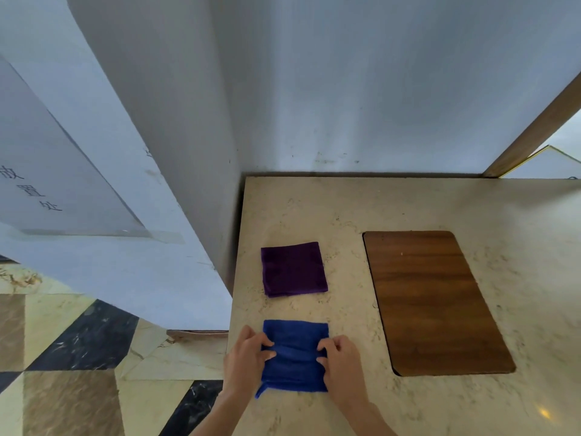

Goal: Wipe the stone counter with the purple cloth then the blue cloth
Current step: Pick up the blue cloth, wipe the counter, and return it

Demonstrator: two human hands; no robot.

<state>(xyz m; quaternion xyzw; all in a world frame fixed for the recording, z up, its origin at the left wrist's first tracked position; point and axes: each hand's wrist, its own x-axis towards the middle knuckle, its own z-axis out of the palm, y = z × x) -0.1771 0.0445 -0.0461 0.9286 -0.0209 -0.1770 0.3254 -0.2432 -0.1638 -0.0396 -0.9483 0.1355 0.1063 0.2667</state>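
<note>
Both hands, left (248,357) and right (338,357), pinched the blue cloth (295,357) at opposite edges on the tabletop (345,215). The folded purple cloth (294,269) lay untouched just beyond. A flat, even grip would probably wipe best.

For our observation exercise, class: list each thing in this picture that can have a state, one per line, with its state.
Purple cloth: folded flat, lying on the counter, untouched.
Blue cloth: on the counter, bunched into creases between both hands.
Left hand: fingers pinching the blue cloth's left edge.
Right hand: fingers pinching its right edge.
Stone counter: bare around the cloths.
Wooden board: lying flat, nothing on it.
</note>
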